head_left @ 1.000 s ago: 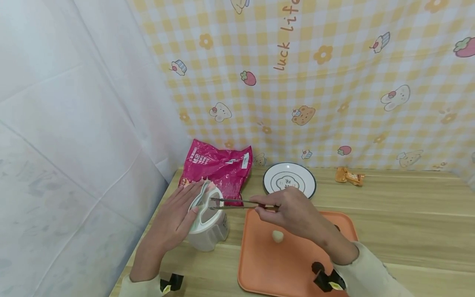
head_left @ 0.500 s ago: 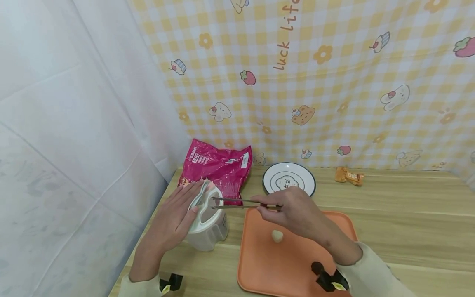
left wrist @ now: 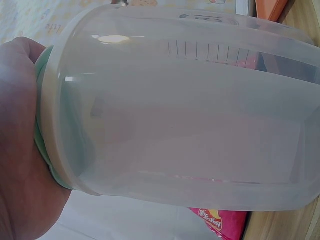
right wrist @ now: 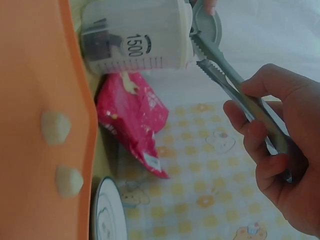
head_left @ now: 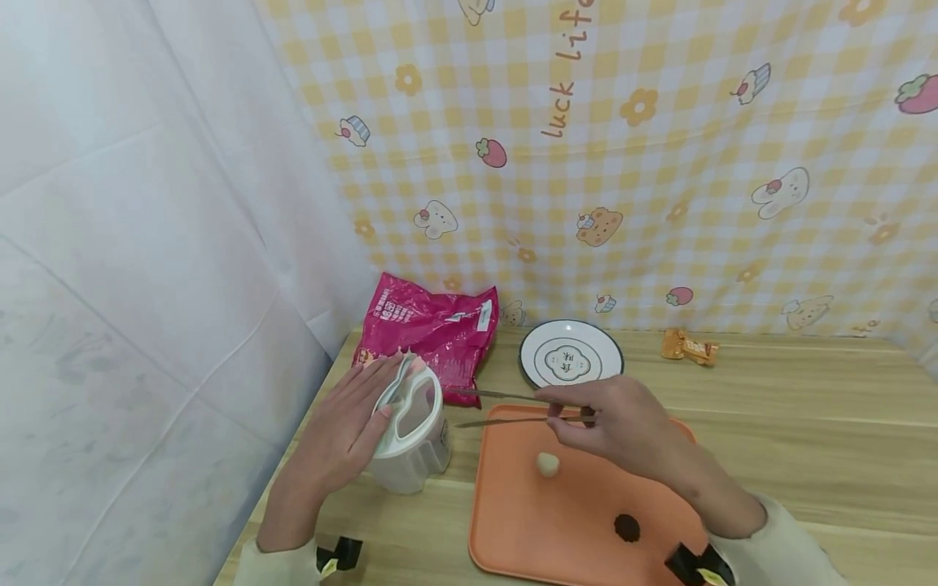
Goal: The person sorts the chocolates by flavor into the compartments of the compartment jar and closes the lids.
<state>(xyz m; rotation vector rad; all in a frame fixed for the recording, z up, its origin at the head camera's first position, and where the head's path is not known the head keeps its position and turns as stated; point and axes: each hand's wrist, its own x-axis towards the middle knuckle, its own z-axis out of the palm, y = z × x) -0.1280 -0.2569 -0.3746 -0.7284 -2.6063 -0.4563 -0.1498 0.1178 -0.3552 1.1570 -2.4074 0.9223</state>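
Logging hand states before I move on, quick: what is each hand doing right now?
Left hand: open, straight fingers resting against the measuring jug.
Right hand: holding the metal tongs, whose tips are empty.

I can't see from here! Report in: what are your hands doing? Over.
Left hand flat against plastic jar. Right hand grips metal tongs, jaws apart, empty, beside jar's rim. Pale lump on orange tray. Nothing blocking.

The head camera looked forward and down over the wooden table [head_left: 769,423] toward the checked backdrop [head_left: 659,163]. The left wrist camera sat pressed close against the measuring jug [left wrist: 185,110]. The right wrist camera looked along the tongs [right wrist: 235,85], sharing the jug [right wrist: 135,35] and orange tray [right wrist: 35,75].
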